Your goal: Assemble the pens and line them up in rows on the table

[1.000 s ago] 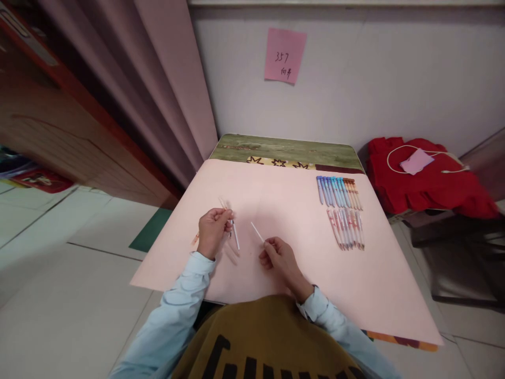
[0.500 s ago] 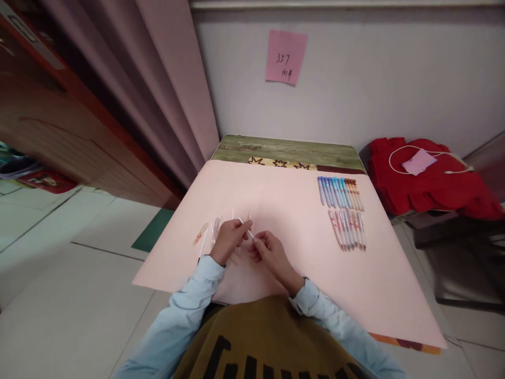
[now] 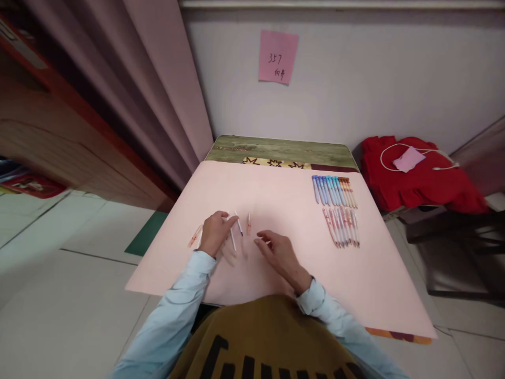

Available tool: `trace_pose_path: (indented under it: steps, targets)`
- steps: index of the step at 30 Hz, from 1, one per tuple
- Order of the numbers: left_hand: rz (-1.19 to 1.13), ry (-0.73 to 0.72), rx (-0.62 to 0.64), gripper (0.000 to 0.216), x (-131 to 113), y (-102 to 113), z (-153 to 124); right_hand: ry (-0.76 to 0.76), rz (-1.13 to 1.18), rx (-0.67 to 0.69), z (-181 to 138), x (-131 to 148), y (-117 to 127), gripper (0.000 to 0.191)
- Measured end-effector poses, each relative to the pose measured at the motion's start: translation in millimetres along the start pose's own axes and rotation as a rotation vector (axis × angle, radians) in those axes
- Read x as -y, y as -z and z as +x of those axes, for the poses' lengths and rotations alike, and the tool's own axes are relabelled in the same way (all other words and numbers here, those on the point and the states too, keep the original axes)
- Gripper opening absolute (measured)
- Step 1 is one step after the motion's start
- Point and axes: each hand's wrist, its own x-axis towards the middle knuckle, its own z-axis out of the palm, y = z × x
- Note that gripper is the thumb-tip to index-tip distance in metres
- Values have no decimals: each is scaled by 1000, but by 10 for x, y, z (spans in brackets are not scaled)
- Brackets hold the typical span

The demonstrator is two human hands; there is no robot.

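Note:
My left hand (image 3: 215,232) is over the left part of the pink sheet, its thumb and fingers pinching a thin white pen refill (image 3: 239,225) with a dark tip. Another white refill (image 3: 233,239) lies just below the fingers. A clear pen barrel (image 3: 195,236) with reddish print is partly hidden to the left of this hand. A short pen part (image 3: 248,223) rests between the two hands. My right hand (image 3: 276,253) hovers to the right, open, with thumb and fingers apart and nothing in it. A blurred pale part (image 3: 228,255) is near my left wrist.
A row of blue and brown pens (image 3: 333,191) lies at the back right of the pink sheet (image 3: 284,195). Nearer is a row of clear pens (image 3: 341,228). Red cloth (image 3: 426,187) with a white cable covers a stool on the right. A curtain (image 3: 158,68) hangs left.
My hands have moved apart; both were at one white stick before. The right hand has opened and let go, and the left has drawn back left. The view has shifted slightly.

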Motion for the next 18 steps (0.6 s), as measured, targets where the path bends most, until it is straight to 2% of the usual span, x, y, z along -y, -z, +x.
trace_pose_path:
  steps: [2,3,6,9,12,18]
  targets:
    - [12,-11,6,38,17,47,-33,-42,-177,-91,20,-116,322,26]
    - [5,-12,15,38,27,74,-59,-103,-287,-181,19,-200,513,27]
    - [-67,-20,45,37,38,128,-154,-405,-635,-404,-39,-495,1078,30]
    - [-118,-36,71,38,-10,124,-232,-584,-846,-401,-135,-714,1430,37]
    - [-132,-60,98,38,-99,99,-274,-629,-907,-336,-182,-784,1502,41]
    - [-178,-61,99,37,-176,147,-302,-633,-972,-266,-107,-679,1387,33]
